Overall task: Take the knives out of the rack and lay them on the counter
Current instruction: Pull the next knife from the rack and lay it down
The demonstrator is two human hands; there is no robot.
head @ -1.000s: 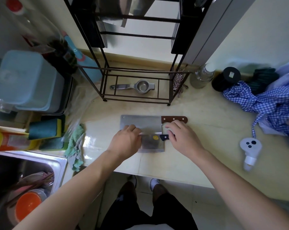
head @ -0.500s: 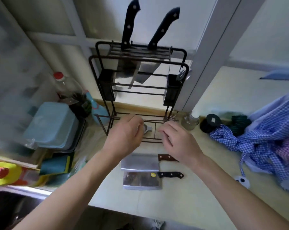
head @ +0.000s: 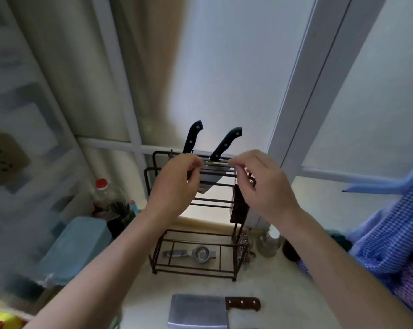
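Bare skin and nothing else fills each grip: the left hand (head: 174, 184) and right hand (head: 267, 184) are raised in front of the top of the rack (head: 196, 233), fingers loosely curled with thumb and forefinger a narrow gap apart, holding nothing. Whether any fingertip touches the wire I cannot tell. Just behind them two knives stand in the rack's top slots. The left knife (head: 193, 136) has a black riveted handle rising almost upright, slightly tilted right; the right knife (head: 226, 144) has the same kind of handle leaning more steeply up and to the right. Their grey steel blades point down through the slots and are partly hidden by the left hand. The rack is thin dark wire, a tall open frame standing on the pale table (head: 283, 293). A small metal strainer (head: 196, 254) lies on its bottom tier. Nearer the camera, on the table, lies a cleaver (head: 198, 309), broad rectangular steel blade to the left, brown wooden riveted handle pointing right.
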